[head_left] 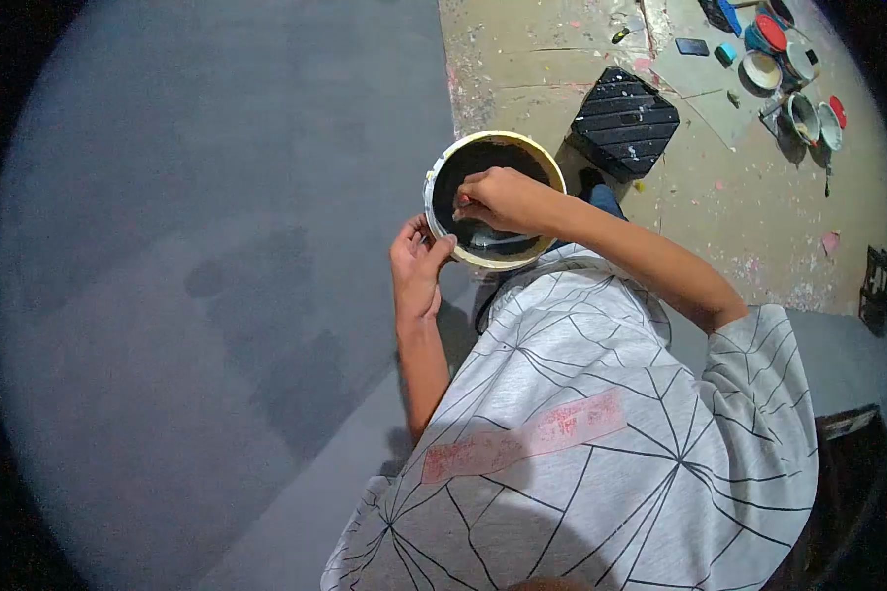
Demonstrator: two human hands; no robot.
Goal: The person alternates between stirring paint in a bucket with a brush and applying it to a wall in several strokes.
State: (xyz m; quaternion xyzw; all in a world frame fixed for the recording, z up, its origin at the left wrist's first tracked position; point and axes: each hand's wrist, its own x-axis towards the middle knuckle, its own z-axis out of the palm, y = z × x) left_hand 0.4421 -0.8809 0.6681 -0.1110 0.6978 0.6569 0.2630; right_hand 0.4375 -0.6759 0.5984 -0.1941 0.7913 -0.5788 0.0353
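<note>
A round, pale-rimmed bucket [497, 135] with dark grey contents is held in front of my body. My left hand [419, 264] grips its near left rim, with the thumb over the edge and the fingers around the outside. Inside the bucket opening is my right hand [503, 202], its fingers closed together over the dark contents. A small reddish bit shows at those fingers, but what they hold is mostly hidden. Left of the bucket spreads a grey painted surface [217, 148] with darker, damp-looking patches.
A black ribbed block [625, 123] stands on the paint-spattered floor [532, 69] beyond the bucket. Farther right lie several paint pots, including a white one [762, 71], plus a phone [692, 46] and a teal block [725, 54]. A dark crate [874, 289] is at the right edge.
</note>
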